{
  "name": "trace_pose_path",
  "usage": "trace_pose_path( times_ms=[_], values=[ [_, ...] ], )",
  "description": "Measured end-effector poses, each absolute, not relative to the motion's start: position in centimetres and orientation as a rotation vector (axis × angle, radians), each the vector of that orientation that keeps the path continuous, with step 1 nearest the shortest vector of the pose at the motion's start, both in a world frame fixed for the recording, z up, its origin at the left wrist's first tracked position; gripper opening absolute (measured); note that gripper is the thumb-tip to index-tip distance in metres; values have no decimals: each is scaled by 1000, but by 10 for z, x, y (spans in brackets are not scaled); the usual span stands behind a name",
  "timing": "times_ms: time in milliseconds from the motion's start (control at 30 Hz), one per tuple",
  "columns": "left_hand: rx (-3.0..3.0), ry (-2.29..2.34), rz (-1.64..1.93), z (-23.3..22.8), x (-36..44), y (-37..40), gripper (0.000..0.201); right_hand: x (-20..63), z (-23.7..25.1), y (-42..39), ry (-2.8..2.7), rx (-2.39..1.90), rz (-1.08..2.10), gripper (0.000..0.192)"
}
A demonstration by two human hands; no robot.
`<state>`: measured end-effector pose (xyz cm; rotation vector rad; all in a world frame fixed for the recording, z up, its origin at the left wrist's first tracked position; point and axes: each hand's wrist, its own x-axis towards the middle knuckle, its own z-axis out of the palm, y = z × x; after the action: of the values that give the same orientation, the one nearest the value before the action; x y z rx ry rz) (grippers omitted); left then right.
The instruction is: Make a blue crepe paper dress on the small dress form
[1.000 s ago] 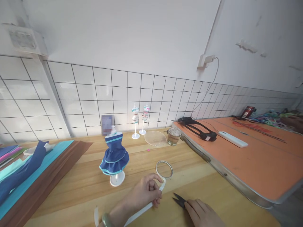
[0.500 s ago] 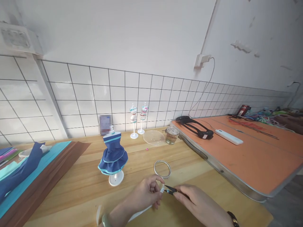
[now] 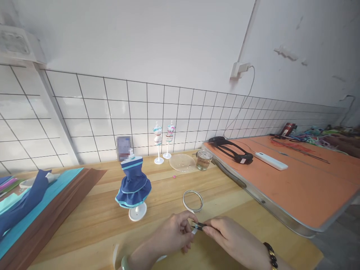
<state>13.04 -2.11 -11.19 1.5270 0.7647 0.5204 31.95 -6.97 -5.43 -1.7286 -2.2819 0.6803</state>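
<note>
My left hand [image 3: 180,231] is closed at the fingertips on a narrow white strip [image 3: 194,231]. More of that white strip shows below my left wrist. In my right hand [image 3: 222,231] are black tweezers [image 3: 200,226], held between thumb and fingers. Their tips point left and meet the white strip at my left fingertips. Just beyond the hands lies a thin tape ring [image 3: 192,200], flat on the wooden table. To the left stands a small dress form wearing a tiered blue dress [image 3: 133,183] with light-blue trim.
Two small patterned dress forms [image 3: 158,140] stand by the tiled wall. A shallow clear dish [image 3: 182,163] with tiny bits sits beside a glass [image 3: 204,160]. Folded fabric [image 3: 70,191] lies at the left. An orange-topped table [image 3: 303,183] on the right carries a black headset [image 3: 233,152].
Both hands have come slightly closer together. The tweezers have moved a little left, and their arms look nearer each other at the white strip.
</note>
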Motion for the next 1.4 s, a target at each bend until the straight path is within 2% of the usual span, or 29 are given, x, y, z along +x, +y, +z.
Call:
trace_pose_path(
  times_ms=[300, 667, 800, 933, 1067, 1167, 1400],
  values=[
    [1558, 740, 482, -110, 129, -23, 33, 319, -51, -73, -2330, -1730, 537, 43],
    [1493, 706, 472, -114, 130, -23, 36, 319, -55, -72, -2321, -1783, 511, 46],
    [1492, 717, 451, -114, 130, -22, 39, 318, -54, -73, -2317, -1759, 524, 42],
    [1492, 727, 446, -113, 128, -22, 50, 316, -52, -77, -2318, -1702, 607, 38],
    [1484, 749, 454, -114, 124, -20, 75, 316, -52, -80, -2261, -1670, 614, 34],
    [1481, 789, 450, -112, 119, -18, 84, 323, -56, -81, -2180, -1657, 631, 33],
    [1576, 939, 379, -82, 106, -17, 74, 354, -99, -82, -2095, -1863, 442, 32]
  ],
)
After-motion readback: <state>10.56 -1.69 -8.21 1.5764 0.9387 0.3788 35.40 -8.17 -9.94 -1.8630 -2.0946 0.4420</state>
